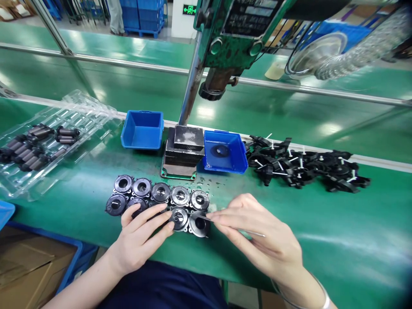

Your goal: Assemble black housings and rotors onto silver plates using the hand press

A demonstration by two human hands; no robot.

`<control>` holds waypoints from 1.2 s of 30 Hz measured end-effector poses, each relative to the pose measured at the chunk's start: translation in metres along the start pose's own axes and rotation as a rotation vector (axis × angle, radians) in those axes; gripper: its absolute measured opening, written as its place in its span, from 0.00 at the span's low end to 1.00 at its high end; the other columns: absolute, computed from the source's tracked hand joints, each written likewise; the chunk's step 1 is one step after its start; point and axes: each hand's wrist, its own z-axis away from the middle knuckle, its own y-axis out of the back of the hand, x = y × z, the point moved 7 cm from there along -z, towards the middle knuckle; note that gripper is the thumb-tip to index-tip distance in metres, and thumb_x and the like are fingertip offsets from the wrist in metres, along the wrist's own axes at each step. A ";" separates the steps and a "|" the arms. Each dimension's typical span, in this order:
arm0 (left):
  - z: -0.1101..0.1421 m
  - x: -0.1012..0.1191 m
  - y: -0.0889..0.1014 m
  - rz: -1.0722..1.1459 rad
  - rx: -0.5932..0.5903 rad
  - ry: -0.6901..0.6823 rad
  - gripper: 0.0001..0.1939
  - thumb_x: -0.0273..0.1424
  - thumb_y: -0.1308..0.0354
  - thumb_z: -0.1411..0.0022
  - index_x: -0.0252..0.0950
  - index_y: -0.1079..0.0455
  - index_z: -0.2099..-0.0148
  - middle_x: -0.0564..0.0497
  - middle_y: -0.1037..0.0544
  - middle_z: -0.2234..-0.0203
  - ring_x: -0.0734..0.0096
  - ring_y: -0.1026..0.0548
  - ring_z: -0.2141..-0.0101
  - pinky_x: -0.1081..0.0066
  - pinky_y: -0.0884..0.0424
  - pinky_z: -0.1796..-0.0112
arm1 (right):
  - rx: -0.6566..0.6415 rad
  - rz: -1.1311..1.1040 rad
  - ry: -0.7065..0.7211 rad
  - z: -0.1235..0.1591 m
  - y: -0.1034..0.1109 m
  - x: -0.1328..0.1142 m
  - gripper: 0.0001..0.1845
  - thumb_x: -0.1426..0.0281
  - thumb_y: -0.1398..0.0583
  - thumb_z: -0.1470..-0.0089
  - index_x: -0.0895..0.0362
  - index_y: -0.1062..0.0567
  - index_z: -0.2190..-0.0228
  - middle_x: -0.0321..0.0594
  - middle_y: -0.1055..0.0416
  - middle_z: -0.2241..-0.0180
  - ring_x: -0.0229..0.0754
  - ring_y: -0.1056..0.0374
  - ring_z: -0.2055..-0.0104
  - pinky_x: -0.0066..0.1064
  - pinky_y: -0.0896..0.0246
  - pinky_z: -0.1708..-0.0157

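Two rows of round black parts (199,200) with ring-shaped tops lie close together on the green bench. My left hand (138,240) rests over the front row, fingers stretched out and apart, covering some of the parts. Its fingertips touch the part (179,219) second from the right. In my right hand (257,229), thin metal tweezers (251,233) are pinched between thumb and fingers. Their tip reaches the rim of the front row's rightmost part (198,224). Whether the tip grips anything is too small to see.
Behind the parts is a press with a metal block (184,152) under its ram (212,88). Blue bins (143,131) (225,150) flank the block. A clear plastic tray (93,111) with dark cylinders stands left. Black pieces with white pins (302,165) are piled right.
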 end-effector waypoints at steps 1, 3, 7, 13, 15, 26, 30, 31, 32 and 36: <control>0.001 0.000 0.000 0.001 -0.003 0.001 0.13 0.24 0.35 0.34 0.40 0.23 0.48 0.50 0.16 0.51 0.64 0.24 0.41 0.55 0.53 0.32 | -0.028 -0.014 0.000 0.001 0.000 -0.002 0.17 0.82 0.37 0.41 0.54 0.22 0.53 0.39 0.18 0.59 0.40 0.24 0.64 0.38 0.33 0.61; 0.003 -0.001 -0.001 0.001 -0.015 0.003 0.13 0.24 0.37 0.33 0.40 0.23 0.47 0.50 0.16 0.50 0.64 0.24 0.42 0.54 0.53 0.32 | -0.078 -0.057 -0.003 0.004 -0.003 -0.007 0.17 0.82 0.38 0.40 0.53 0.22 0.53 0.40 0.18 0.59 0.40 0.24 0.64 0.38 0.33 0.61; 0.006 -0.002 -0.003 0.009 -0.031 0.003 0.14 0.24 0.41 0.30 0.41 0.24 0.45 0.49 0.17 0.49 0.63 0.24 0.42 0.54 0.54 0.31 | -0.108 -0.127 0.015 0.006 -0.016 -0.016 0.14 0.78 0.38 0.37 0.54 0.22 0.52 0.42 0.18 0.57 0.41 0.23 0.63 0.39 0.31 0.60; 0.010 -0.006 -0.003 0.022 0.001 0.014 0.15 0.23 0.43 0.29 0.42 0.23 0.45 0.51 0.17 0.49 0.63 0.25 0.41 0.57 0.55 0.31 | 0.325 0.006 -0.114 0.001 0.031 0.037 0.11 0.77 0.37 0.37 0.50 0.19 0.57 0.39 0.18 0.60 0.44 0.25 0.63 0.42 0.31 0.60; 0.012 -0.007 -0.005 0.023 -0.003 0.010 0.17 0.22 0.45 0.29 0.42 0.23 0.44 0.52 0.17 0.49 0.63 0.25 0.40 0.57 0.55 0.31 | 0.484 0.184 -0.209 0.003 0.054 0.068 0.07 0.72 0.36 0.37 0.50 0.18 0.59 0.39 0.19 0.62 0.44 0.26 0.63 0.41 0.31 0.60; 0.011 -0.009 -0.003 0.037 0.026 0.041 0.17 0.22 0.45 0.28 0.42 0.22 0.45 0.52 0.17 0.49 0.66 0.26 0.40 0.59 0.53 0.31 | 0.394 0.445 -0.242 -0.008 0.052 0.143 0.08 0.63 0.37 0.36 0.52 0.17 0.61 0.39 0.20 0.65 0.43 0.29 0.63 0.41 0.35 0.56; 0.011 -0.009 -0.004 0.045 0.038 0.045 0.16 0.22 0.43 0.29 0.42 0.22 0.45 0.52 0.16 0.50 0.66 0.25 0.41 0.59 0.53 0.31 | 0.384 0.447 -0.253 -0.010 0.050 0.150 0.09 0.63 0.37 0.36 0.52 0.17 0.61 0.38 0.20 0.66 0.43 0.29 0.63 0.40 0.37 0.56; 0.011 -0.009 -0.004 0.044 0.043 0.049 0.16 0.22 0.42 0.30 0.42 0.21 0.46 0.52 0.16 0.50 0.66 0.25 0.42 0.58 0.52 0.31 | 0.385 0.444 -0.258 -0.010 0.050 0.152 0.09 0.62 0.37 0.36 0.51 0.17 0.61 0.38 0.20 0.66 0.43 0.29 0.63 0.40 0.37 0.56; 0.011 -0.009 -0.004 0.042 0.050 0.053 0.15 0.22 0.41 0.30 0.42 0.21 0.47 0.52 0.16 0.51 0.66 0.24 0.43 0.59 0.52 0.32 | 0.388 0.441 -0.265 -0.010 0.050 0.153 0.10 0.62 0.37 0.35 0.51 0.17 0.62 0.38 0.20 0.66 0.43 0.29 0.62 0.40 0.37 0.56; 0.006 -0.007 -0.002 0.037 0.091 0.073 0.12 0.25 0.36 0.33 0.43 0.20 0.50 0.52 0.15 0.53 0.66 0.22 0.45 0.60 0.50 0.32 | 0.418 0.406 -0.303 -0.009 0.053 0.153 0.12 0.60 0.37 0.35 0.52 0.16 0.64 0.39 0.20 0.66 0.44 0.28 0.62 0.40 0.36 0.55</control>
